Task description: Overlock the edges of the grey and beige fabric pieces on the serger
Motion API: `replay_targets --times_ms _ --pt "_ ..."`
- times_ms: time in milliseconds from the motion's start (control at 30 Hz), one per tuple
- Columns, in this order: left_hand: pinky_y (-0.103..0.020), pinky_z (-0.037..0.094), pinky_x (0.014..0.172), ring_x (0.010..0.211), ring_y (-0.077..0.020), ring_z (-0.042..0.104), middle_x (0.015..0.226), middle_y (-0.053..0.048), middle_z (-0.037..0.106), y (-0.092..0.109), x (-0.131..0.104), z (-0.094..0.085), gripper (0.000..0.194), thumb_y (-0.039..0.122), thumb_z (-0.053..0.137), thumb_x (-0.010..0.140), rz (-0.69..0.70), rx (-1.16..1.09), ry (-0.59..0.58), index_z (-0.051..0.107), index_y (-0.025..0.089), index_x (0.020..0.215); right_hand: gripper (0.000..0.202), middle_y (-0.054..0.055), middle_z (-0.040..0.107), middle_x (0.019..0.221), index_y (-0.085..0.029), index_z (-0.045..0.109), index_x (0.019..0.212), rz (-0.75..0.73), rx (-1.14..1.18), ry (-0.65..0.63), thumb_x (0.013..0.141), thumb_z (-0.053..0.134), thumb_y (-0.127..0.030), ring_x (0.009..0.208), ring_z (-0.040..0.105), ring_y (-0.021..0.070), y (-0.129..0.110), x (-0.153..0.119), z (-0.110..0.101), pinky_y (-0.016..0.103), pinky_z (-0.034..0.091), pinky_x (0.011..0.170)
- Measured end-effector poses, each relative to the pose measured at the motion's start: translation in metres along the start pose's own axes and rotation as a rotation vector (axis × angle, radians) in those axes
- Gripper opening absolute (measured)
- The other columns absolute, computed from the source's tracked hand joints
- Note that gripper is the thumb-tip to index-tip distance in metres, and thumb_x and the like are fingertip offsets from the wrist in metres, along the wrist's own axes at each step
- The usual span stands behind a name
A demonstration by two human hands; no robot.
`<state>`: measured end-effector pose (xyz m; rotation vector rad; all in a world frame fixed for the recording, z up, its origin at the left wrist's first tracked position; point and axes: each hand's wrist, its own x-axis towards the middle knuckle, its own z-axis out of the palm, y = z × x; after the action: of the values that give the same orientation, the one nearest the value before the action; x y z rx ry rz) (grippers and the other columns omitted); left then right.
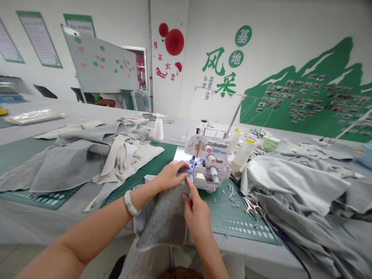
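A white serger sewing machine point(215, 155) stands on a green cutting mat point(232, 217), its lamp lit near the needle. Grey fabric point(167, 219) runs from the presser foot down over the table's front edge. My left hand point(171, 175), with a pale bangle on the wrist, lies on the fabric just left of the foot, its fingers pressed on the cloth. My right hand point(196, 205) pinches the fabric's right edge in front of the foot, thumb and forefinger on the cloth.
Grey and cream fabric pieces point(69, 162) lie at the left. A large heap of grey cloth point(302, 186) is at the right. Scissors point(254, 209) and thread scraps rest on the mat right of the machine. Thread cones point(244, 151) stand behind it, and another white cone point(158, 130) stands left.
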<state>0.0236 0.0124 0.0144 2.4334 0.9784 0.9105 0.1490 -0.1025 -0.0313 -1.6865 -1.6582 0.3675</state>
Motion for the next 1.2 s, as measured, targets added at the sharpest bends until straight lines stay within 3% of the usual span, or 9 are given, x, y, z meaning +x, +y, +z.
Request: replay_targets --times_ms 200,500,767,933,1200 --pt "-0.034 0.045 0.096 0.102 -0.0211 0.062 0.108 -0.006 0.069 -0.004 -0.001 0.000 0.011 0.015 0.060 0.081 0.078 -0.055 -0.001 0.067 0.017 0.090 0.051 0.002 0.072 0.077 -0.026 0.044 0.143 -0.024 0.063 0.009 0.092 0.042 -0.024 0.058 0.064 0.0176 0.005 0.001 0.002 0.022 0.043 0.055" --pt "-0.033 0.045 0.097 0.105 -0.0202 0.062 0.112 -0.005 0.070 -0.008 0.000 -0.003 0.014 0.018 0.062 0.080 0.056 -0.117 -0.021 0.070 0.018 0.092 0.054 0.002 0.071 0.075 -0.026 0.038 0.147 -0.010 0.057 -0.050 0.093 0.042 -0.023 0.063 0.067 0.0196 0.004 -0.002 -0.002 0.023 0.045 0.059" --pt "-0.033 0.046 0.096 0.105 -0.0207 0.063 0.112 -0.006 0.070 -0.013 0.001 -0.006 0.016 0.023 0.063 0.081 0.042 -0.163 -0.046 0.072 0.019 0.093 0.056 0.006 0.073 0.084 -0.025 0.037 0.147 -0.011 0.082 -0.081 0.092 0.043 -0.019 0.080 0.071 0.0225 0.000 0.000 -0.008 0.026 0.048 0.070" --pt "-0.033 0.046 0.095 0.104 -0.0207 0.063 0.111 -0.006 0.071 -0.014 0.004 -0.007 0.017 0.023 0.063 0.082 0.069 -0.140 -0.064 0.072 0.018 0.096 0.058 0.004 0.071 0.079 -0.023 0.035 0.148 0.001 0.100 -0.091 0.091 0.043 -0.019 0.068 0.067 0.0201 0.000 0.000 -0.005 0.023 0.044 0.061" --pt "-0.034 0.045 0.097 0.106 -0.0214 0.063 0.113 -0.007 0.071 -0.010 0.004 -0.010 0.017 0.023 0.061 0.084 0.095 -0.104 -0.082 0.072 0.018 0.096 0.060 -0.004 0.056 0.062 -0.019 0.035 0.148 -0.005 0.249 -0.086 0.089 0.046 -0.021 0.052 0.051 0.0139 0.003 -0.001 -0.002 0.019 0.032 0.050"
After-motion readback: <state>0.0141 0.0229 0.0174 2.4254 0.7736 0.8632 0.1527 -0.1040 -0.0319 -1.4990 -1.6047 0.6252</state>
